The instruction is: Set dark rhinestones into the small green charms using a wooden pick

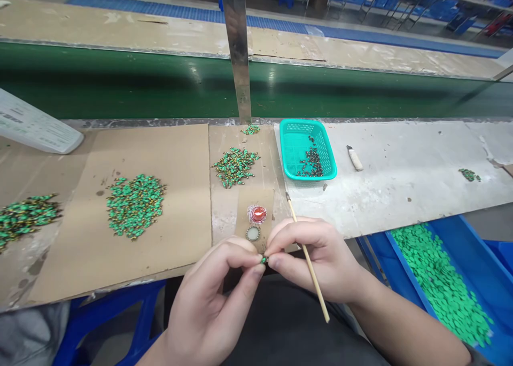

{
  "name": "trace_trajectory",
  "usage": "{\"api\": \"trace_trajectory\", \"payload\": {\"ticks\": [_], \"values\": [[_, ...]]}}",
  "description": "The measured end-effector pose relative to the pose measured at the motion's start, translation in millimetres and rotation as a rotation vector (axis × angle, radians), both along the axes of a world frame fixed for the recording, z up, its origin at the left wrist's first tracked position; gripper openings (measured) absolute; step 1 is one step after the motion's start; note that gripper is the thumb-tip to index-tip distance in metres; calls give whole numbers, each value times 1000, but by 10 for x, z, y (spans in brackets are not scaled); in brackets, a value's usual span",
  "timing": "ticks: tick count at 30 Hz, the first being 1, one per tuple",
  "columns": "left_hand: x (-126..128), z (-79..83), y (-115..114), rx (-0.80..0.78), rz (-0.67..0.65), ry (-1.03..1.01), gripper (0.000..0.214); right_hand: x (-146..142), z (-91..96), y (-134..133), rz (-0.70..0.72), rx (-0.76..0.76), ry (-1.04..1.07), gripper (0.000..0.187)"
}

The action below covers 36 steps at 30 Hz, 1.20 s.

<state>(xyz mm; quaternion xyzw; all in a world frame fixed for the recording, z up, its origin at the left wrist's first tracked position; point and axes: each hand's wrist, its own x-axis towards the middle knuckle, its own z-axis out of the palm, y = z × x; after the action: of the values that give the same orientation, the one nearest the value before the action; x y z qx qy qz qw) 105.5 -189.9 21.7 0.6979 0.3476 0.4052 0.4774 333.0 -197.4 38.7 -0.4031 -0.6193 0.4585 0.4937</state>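
Five piles of green-and-dark pieces (136,205) lie on the tabletop (409,179), with one teal basket (308,178) by its far edge, one craft knife-like object (355,158), one red disc-shaped patch (257,213) and one pale round dish (253,233). The left hand (218,296) and right hand (320,259), thumbs and forefingers nearly closed, pinch one small green piece (263,259) at the near edge; the right also holds one thin brush (311,270). Lettering on one white container (36,123), left end, is illegible.
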Motion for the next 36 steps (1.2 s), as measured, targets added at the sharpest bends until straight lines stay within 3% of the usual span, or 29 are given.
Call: {"api": "trace_trajectory", "payload": {"ticks": [4,9,16,20,25,29,33,36], "values": [[37,46,26,-126,45,-11,22,16,-14,9,-13,-25,-44,9],[93,139,122,-449,117,-33,9,-14,-25,53,-23,-104,-26,11],[82,70,197,-796,52,-250,33,-46,-79,53,-64,-254,96,11],[67,100,192,-952,-33,-421,30,-9,-51,44,-89,-288,84,12],[78,139,207,-994,-130,-571,26,16,27,37,-120,-254,36,13],[68,128,213,-989,-117,-569,29,21,15,28,-136,-253,15,14],[18,12,335,-773,118,-271,41,67,-48,-10,-129,-229,58,23],[-17,-129,613,-609,268,-73,39,130,-110,-61,-140,-228,106,36]]}}
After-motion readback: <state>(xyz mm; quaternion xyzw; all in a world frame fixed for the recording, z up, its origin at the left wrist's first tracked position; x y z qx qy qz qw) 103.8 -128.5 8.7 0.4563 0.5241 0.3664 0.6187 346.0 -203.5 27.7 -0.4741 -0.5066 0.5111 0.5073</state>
